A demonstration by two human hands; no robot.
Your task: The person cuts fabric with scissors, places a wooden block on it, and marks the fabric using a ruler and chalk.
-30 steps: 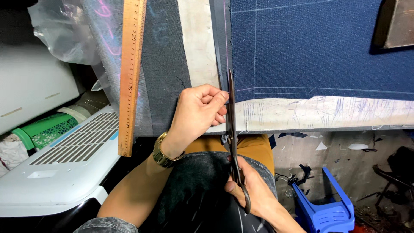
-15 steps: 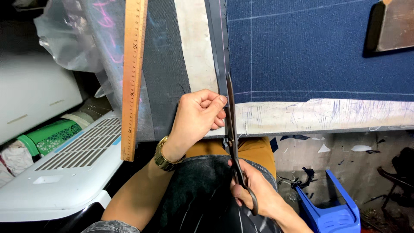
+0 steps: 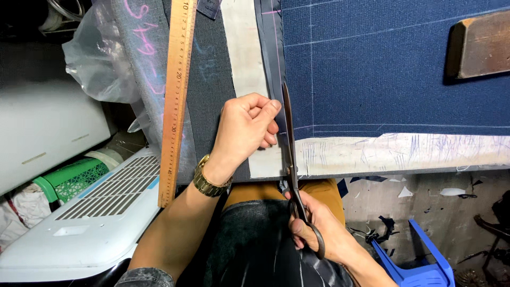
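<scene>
My right hand [image 3: 319,228] grips the handles of long black scissors [image 3: 291,159], whose blades point away from me along the left edge of a dark blue cloth [image 3: 372,69] marked with chalk lines. My left hand [image 3: 245,127] is curled just left of the blades, pinching the narrow dark strip of cloth [image 3: 268,42] beside the cut. A gold watch [image 3: 208,180] is on that wrist. The cloth lies on a white worktable [image 3: 398,154] whose front edge is scribbled with pen marks.
A long wooden ruler [image 3: 178,95] lies left of my left hand on grey cloth [image 3: 212,90]. A wooden block [image 3: 478,48] rests on the blue cloth at right. A white appliance [image 3: 85,228], green basket [image 3: 69,180] and plastic bag [image 3: 101,58] sit left; a blue stool [image 3: 414,260] stands below.
The scissors and my right hand have moved slightly forward along the cloth edge. My left hand stays curled beside the blades.
</scene>
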